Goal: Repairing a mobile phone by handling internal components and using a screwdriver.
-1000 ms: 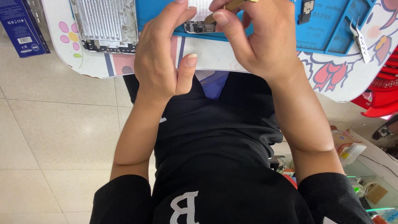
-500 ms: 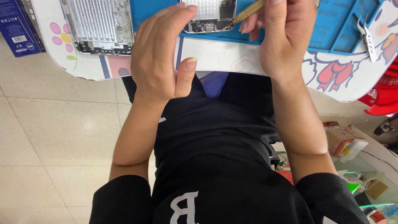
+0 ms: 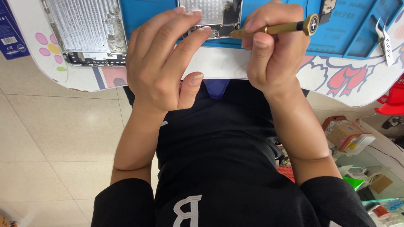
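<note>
At the far left edge of the view, a dark blue cardboard box (image 3: 9, 31) lies at the corner of the white desk with cartoon prints (image 3: 345, 86). Just beside it, on the desk, rests a silver metal device back housing with a ribbed inner face (image 3: 84, 31), its lower edge dark and worn. To its right begins a bright blue rubber work mat (image 3: 357, 31) that runs across the top of the view.

The left hand (image 3: 162, 69) reaches over the desk's edge from below, palm down. Its fingers (image 3: 189, 40) are stretched out and loosely spread, not wrapped around anything; their tips press on the lower edge of a small opened silver device body with a dark circuit board (image 3: 214, 14), which lies on the blue mat between the two hands. The thumb hangs free below, over the desk's rim.

The right hand (image 3: 273, 59) is curled closed around a slim gold-coloured metal screwdriver with a cross mark on its round end cap (image 3: 273, 28). The tool lies almost level, its tip pointing left and meeting the lower right corner of the opened device body, just beside the left fingertips. The cap end sticks out to the right of the hand.

Further right on the mat stands a small white folded piece (image 3: 384, 38).
</note>
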